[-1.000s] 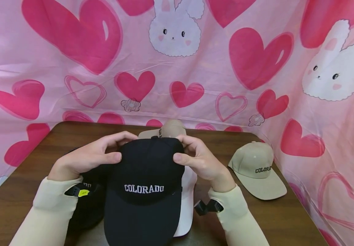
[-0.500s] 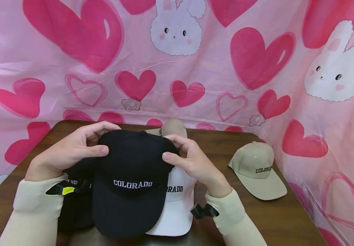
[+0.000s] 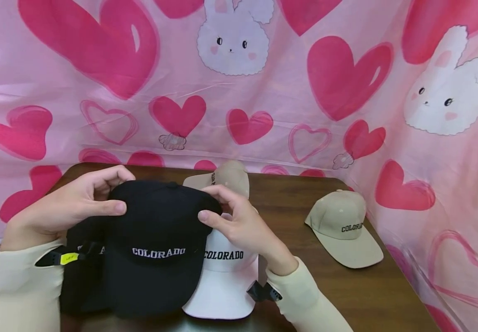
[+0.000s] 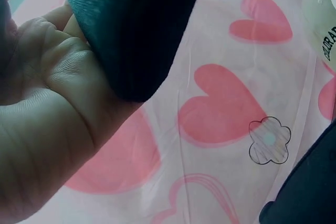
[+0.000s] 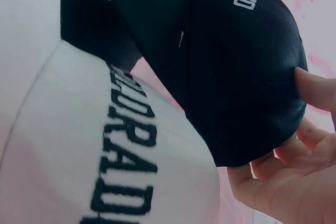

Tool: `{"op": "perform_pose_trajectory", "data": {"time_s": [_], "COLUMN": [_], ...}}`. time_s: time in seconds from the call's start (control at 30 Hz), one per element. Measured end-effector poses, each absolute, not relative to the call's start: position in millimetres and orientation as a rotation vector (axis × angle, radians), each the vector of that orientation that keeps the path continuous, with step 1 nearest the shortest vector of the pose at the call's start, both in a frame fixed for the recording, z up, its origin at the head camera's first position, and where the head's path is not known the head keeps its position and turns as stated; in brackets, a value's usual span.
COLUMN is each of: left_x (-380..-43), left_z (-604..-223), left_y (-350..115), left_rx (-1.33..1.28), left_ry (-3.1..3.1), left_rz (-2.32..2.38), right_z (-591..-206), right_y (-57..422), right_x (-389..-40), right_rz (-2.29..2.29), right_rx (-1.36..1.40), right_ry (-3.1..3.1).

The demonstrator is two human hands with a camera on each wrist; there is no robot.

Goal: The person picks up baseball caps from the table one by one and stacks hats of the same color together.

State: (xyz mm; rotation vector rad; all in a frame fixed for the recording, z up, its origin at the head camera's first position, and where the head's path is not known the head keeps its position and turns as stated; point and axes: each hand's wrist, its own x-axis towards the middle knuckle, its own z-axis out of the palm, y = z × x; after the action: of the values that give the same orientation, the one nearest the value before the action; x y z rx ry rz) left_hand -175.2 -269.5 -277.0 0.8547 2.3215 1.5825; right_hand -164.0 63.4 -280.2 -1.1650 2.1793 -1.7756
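Note:
A black baseball cap [image 3: 156, 221] with white COLORADO lettering is held up in front of me, brim down. At the left side of its crown my left hand [image 3: 68, 198] grips it, thumb in front and fingers behind. My right hand [image 3: 243, 221] pinches the opposite side the same way; in the right wrist view its fingers [image 5: 273, 166] curl under the crown's edge. Behind the held cap, a second black cap [image 3: 81, 276] is partly covered. A white COLORADO cap [image 3: 222, 286] stands just to the right, partly overlapped by the held cap and my right hand.
One beige cap [image 3: 232, 175] lies at the back of the brown wooden table [image 3: 288, 212], partly hidden by my right hand. Another beige cap [image 3: 342, 221] rests near the right edge. A pink heart-print cloth [image 3: 288, 92] hangs behind and along the right side.
Both hands have carried the black cap to the left, over the second black cap. More of the white cap's front and lettering now shows.

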Motion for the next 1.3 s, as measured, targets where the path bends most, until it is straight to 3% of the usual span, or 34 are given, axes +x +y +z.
{"op": "perform_pose_trajectory", "data": {"time_s": [0.23, 0.5, 0.63, 0.97, 1.3], "left_x": [-183, -183, -194, -218, -230], "left_z": [-282, -287, -290, -304, -340], "left_y": [-286, -316, -338, -378, -405], "left_rx": [0.956, 0.758, 0.787, 0.605, 0.504], "left_ry": [2.201, 2.371, 2.356, 2.34, 2.293], "left_rz": [1.645, 1.643, 1.659, 1.634, 1.542], "right_z": [-277, -283, -281, -281, -301], "right_y": [49, 23, 5, -41, -69], "right_x": [-166, -192, -207, -228, -240], "right_rz": [-1.745, -1.503, -1.415, -1.243, -1.014], "right_rx": [-1.185, -1.28, -1.287, -0.994, -0.898], "right_ry": [2.188, 2.335, 2.363, 2.447, 2.479]}}
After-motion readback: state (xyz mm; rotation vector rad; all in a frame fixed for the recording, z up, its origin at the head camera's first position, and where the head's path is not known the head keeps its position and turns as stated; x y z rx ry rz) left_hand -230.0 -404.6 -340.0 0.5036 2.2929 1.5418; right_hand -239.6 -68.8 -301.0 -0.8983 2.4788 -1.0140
